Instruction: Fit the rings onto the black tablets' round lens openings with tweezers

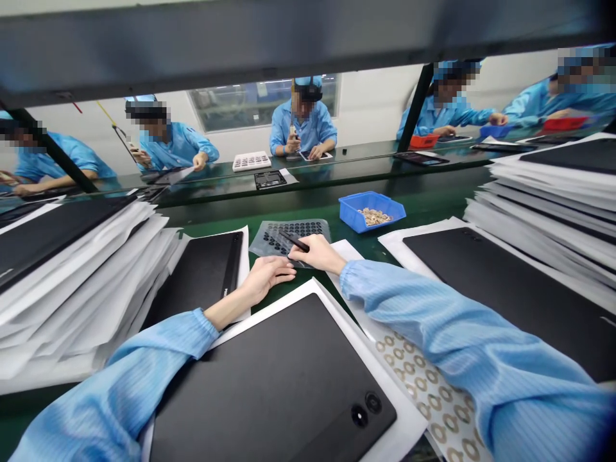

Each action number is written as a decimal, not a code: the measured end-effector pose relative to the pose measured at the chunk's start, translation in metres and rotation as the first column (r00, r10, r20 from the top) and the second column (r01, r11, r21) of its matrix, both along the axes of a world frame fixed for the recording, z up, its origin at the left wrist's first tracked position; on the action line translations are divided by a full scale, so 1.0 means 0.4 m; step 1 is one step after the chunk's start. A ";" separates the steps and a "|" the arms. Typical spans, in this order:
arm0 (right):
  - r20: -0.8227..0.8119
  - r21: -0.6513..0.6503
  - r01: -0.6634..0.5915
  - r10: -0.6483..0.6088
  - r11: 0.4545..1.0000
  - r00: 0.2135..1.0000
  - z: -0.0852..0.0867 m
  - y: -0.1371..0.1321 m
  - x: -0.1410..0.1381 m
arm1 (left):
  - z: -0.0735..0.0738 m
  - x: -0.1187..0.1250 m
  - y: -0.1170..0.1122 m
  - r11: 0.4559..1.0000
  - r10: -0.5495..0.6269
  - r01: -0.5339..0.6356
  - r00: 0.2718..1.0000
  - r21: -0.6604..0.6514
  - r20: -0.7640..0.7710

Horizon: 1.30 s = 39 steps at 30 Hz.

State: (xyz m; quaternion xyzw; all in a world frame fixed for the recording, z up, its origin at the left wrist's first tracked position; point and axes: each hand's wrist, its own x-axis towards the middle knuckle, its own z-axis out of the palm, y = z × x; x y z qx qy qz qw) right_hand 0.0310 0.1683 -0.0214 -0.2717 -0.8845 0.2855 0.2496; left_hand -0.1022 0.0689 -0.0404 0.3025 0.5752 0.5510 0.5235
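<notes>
My right hand (317, 253) is closed around a slim black pen-like tool (297, 241), held over a clear sheet (257, 247) with rows of small black round pieces. Whether it is a pen or tweezers I cannot make out. Just left of it, my left hand (267, 277) is held low with its fingers stretched out and nothing visible in them, near the sheet's front edge. Right in front of me a black tablet (269, 378) lies back up on white paper, two round camera rings at its lower right corner.
Stacks of black tablets between white sheets rise at left (81, 276) and right (553, 205). A blue bin (353, 215) holds small tan pieces. A sheet of ring stickers (433, 410) lies under my right forearm. Several co-workers sit across the green bench (216, 215); a shelf beam (289, 45) hangs overhead.
</notes>
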 end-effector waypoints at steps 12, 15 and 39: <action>0.050 -0.004 0.019 -0.019 1.000 0.999 -0.019 -0.004 -0.003 | 0.003 -0.006 0.013 0.995 -0.046 0.038 0.995 -0.092 -0.087; 0.059 -0.002 0.029 -0.029 1.000 0.998 -0.018 -0.006 -0.002 | 0.004 -0.006 0.016 0.994 -0.043 0.032 0.993 -0.104 -0.111; -0.014 -0.151 0.053 -0.056 0.987 0.998 -0.042 0.007 -0.004 | 0.019 0.003 0.006 0.983 -0.105 0.047 0.936 -0.177 -0.335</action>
